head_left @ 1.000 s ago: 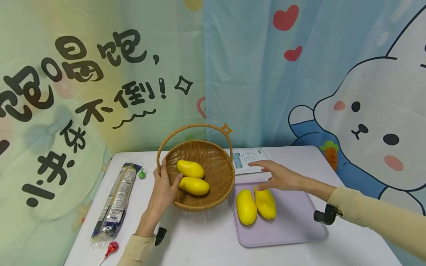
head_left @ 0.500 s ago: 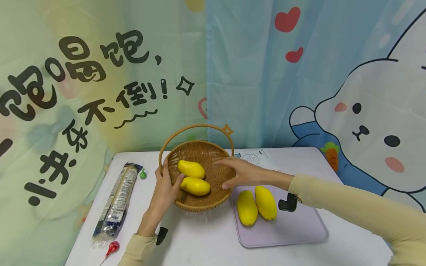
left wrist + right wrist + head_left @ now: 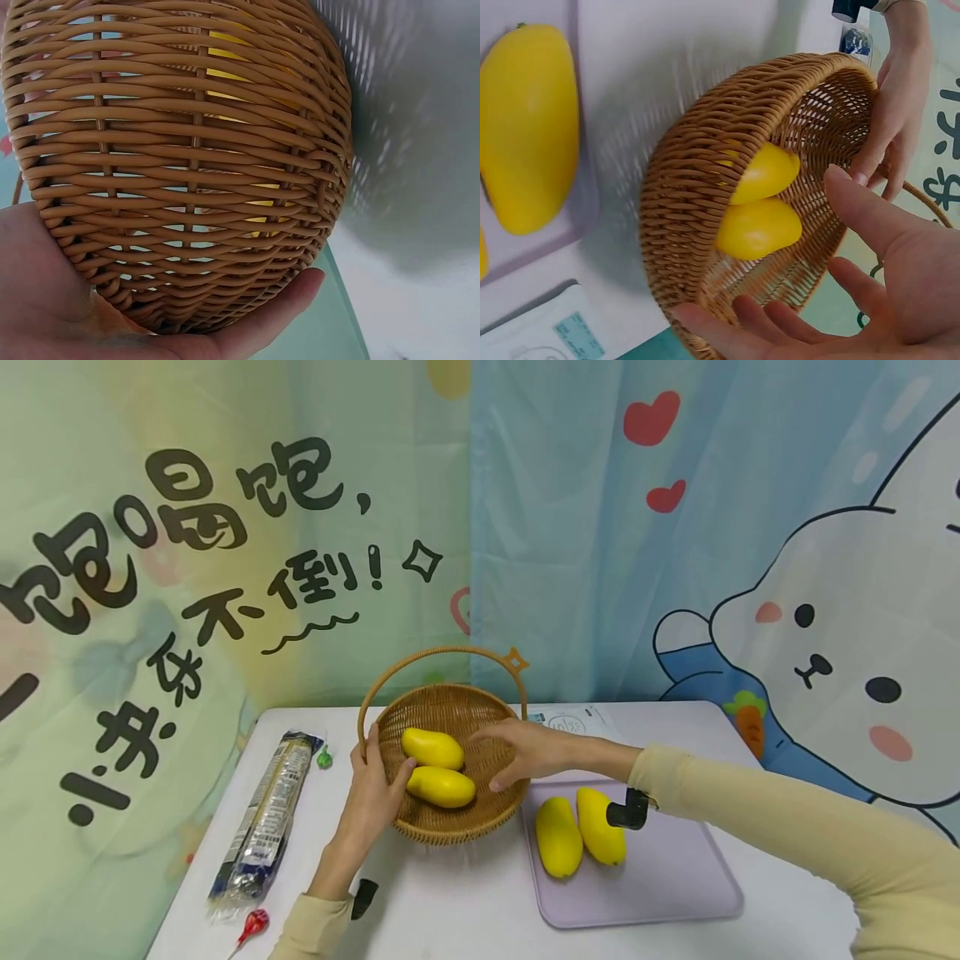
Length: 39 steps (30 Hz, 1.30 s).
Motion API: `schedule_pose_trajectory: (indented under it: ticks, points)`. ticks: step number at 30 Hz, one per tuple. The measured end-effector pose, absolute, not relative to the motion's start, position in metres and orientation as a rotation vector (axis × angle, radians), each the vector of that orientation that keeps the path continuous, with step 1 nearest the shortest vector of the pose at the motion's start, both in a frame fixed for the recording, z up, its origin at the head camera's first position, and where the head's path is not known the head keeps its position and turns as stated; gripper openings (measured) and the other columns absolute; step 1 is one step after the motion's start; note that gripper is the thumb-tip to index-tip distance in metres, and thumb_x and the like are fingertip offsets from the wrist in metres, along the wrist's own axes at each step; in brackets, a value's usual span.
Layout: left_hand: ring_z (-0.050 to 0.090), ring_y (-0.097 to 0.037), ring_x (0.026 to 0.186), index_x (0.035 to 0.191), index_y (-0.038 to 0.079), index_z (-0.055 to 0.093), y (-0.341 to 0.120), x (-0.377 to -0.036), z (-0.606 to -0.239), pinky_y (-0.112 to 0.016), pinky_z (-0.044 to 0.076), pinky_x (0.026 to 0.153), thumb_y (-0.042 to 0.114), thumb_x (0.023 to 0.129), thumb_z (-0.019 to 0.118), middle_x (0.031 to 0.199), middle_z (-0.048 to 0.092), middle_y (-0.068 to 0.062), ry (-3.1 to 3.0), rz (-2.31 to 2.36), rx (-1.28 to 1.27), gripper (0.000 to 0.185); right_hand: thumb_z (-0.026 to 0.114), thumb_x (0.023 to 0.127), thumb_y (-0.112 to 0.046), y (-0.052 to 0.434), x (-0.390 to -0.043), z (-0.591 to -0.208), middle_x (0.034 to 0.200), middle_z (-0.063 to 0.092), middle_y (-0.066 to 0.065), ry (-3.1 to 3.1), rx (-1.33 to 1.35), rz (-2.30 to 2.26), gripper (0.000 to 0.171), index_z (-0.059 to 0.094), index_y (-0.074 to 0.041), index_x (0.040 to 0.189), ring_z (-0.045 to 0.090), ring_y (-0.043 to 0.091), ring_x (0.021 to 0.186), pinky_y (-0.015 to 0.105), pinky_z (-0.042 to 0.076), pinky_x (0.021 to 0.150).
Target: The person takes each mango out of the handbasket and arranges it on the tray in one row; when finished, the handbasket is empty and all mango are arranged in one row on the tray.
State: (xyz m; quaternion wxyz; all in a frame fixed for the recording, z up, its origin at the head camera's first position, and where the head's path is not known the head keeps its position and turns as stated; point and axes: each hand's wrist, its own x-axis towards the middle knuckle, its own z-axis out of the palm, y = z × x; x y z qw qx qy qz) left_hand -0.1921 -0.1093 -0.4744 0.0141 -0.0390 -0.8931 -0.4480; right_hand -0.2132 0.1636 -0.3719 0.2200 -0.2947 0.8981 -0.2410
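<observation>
A brown wicker basket point(image 3: 420, 703) with a tall handle stands tilted on the table, its opening toward me. Two yellow mangoes lie inside it, an upper mango point(image 3: 432, 749) and a lower mango point(image 3: 442, 787). My left hand point(image 3: 372, 797) grips the basket's left rim, thumb inside. In the left wrist view, fingers lie against the outer weave. Over the right part of the opening hovers my right hand point(image 3: 528, 750), fingers spread and holding nothing. Two more mangoes, a left mango point(image 3: 558, 837) and a right mango point(image 3: 597, 814), rest on a lilac tray point(image 3: 663, 881).
At the left lies a long clear-and-blue plastic package point(image 3: 262, 818). A green lollipop point(image 3: 324, 757) is beside its top, a red lollipop point(image 3: 256, 922) near its bottom. A flat white object with a printed label point(image 3: 570, 718) sits behind the tray. Curtains hang behind the table.
My right hand has moved left from above the tray to the basket's opening. The left hand stays on the rim. The mangoes keep their places.
</observation>
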Motion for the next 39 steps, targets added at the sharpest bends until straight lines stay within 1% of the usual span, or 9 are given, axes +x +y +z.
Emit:
schedule_pose_trajectory:
  ticks: [10,18,20,22,25,27,28,34,39]
  points:
    - [0.046,-0.054,0.135,0.164,0.011,-0.001,-0.110,-0.193,-0.475,-0.061,0.047,0.104,0.040,0.105,0.055,0.162,0.006,-0.036,-2.781,-1.391,-0.117,0.087,0.081,0.088,-0.021,0.143,-0.217,-0.363,0.152,0.050,0.014,2.473,-0.821,-0.548,0.069,0.049,-0.007,0.148,0.046,0.034,0.141,0.051,0.042,0.113]
    - [0.050,-0.054,0.131,0.164,0.009,0.001,-0.109,-0.193,-0.474,-0.060,0.049,0.102,0.040,0.105,0.055,0.162,0.007,-0.036,-2.789,-1.351,-0.126,0.087,0.080,0.088,-0.020,0.122,-0.222,-0.365,0.150,0.053,0.015,2.453,-0.833,-0.504,0.072,0.047,-0.008,0.151,0.051,0.033,0.137,0.049,0.044,0.112]
    - [0.050,-0.054,0.131,0.164,0.009,0.001,-0.109,-0.193,-0.474,-0.060,0.049,0.103,0.041,0.105,0.055,0.161,0.008,-0.036,-2.794,-1.346,-0.124,0.087,0.080,0.088,-0.020,0.117,-0.224,-0.369,0.136,0.063,0.019,2.433,-0.840,-0.500,0.072,0.046,-0.009,0.151,0.060,0.035,0.125,0.047,0.048,0.107]
    - [0.049,-0.054,0.132,0.164,0.010,0.001,-0.109,-0.192,-0.474,-0.060,0.048,0.104,0.041,0.104,0.056,0.162,0.008,-0.036,-2.795,-1.350,-0.119,0.087,0.081,0.088,-0.018,0.111,-0.225,-0.374,0.134,0.064,0.019,2.422,-0.848,-0.493,0.072,0.047,-0.010,0.151,0.060,0.035,0.123,0.047,0.048,0.106]
    - [0.048,-0.053,0.133,0.164,0.010,0.000,-0.109,-0.192,-0.473,-0.060,0.047,0.104,0.041,0.104,0.056,0.162,0.008,-0.035,-2.795,-1.357,-0.112,0.087,0.080,0.088,-0.017,0.103,-0.228,-0.382,0.137,0.062,0.020,2.407,-0.856,-0.458,0.072,0.047,-0.012,0.152,0.058,0.036,0.127,0.049,0.047,0.108]
    - [0.048,-0.053,0.133,0.164,0.011,0.000,-0.109,-0.192,-0.474,-0.059,0.047,0.104,0.041,0.104,0.056,0.162,0.007,-0.035,-2.797,-1.355,-0.110,0.088,0.080,0.088,-0.017,0.097,-0.231,-0.386,0.151,0.052,0.016,2.407,-0.868,-0.438,0.072,0.047,-0.014,0.152,0.048,0.034,0.139,0.049,0.042,0.113]
    - [0.049,-0.053,0.132,0.164,0.011,-0.001,-0.109,-0.192,-0.474,-0.059,0.048,0.104,0.041,0.104,0.056,0.162,0.007,-0.035,-2.799,-1.353,-0.110,0.088,0.080,0.088,-0.017,0.094,-0.232,-0.388,0.152,0.051,0.015,2.405,-0.870,-0.429,0.072,0.047,-0.015,0.152,0.047,0.033,0.141,0.049,0.042,0.114]
    - [0.050,-0.053,0.132,0.165,0.012,-0.001,-0.110,-0.193,-0.475,-0.058,0.049,0.103,0.041,0.104,0.056,0.162,0.007,-0.036,-2.791,-1.349,-0.126,0.088,0.079,0.088,-0.011,0.082,-0.241,-0.395,0.155,0.049,0.013,2.393,-0.877,-0.410,0.071,0.047,-0.018,0.152,0.045,0.033,0.143,0.048,0.042,0.115]
    - [0.051,-0.052,0.131,0.165,0.013,-0.001,-0.111,-0.193,-0.475,-0.057,0.050,0.102,0.041,0.104,0.056,0.162,0.007,-0.036,-2.790,-1.338,-0.131,0.088,0.077,0.089,-0.007,0.077,-0.246,-0.406,0.157,0.047,0.011,2.366,-0.843,-0.348,0.075,0.044,-0.021,0.155,0.045,0.029,0.143,0.044,0.043,0.114]
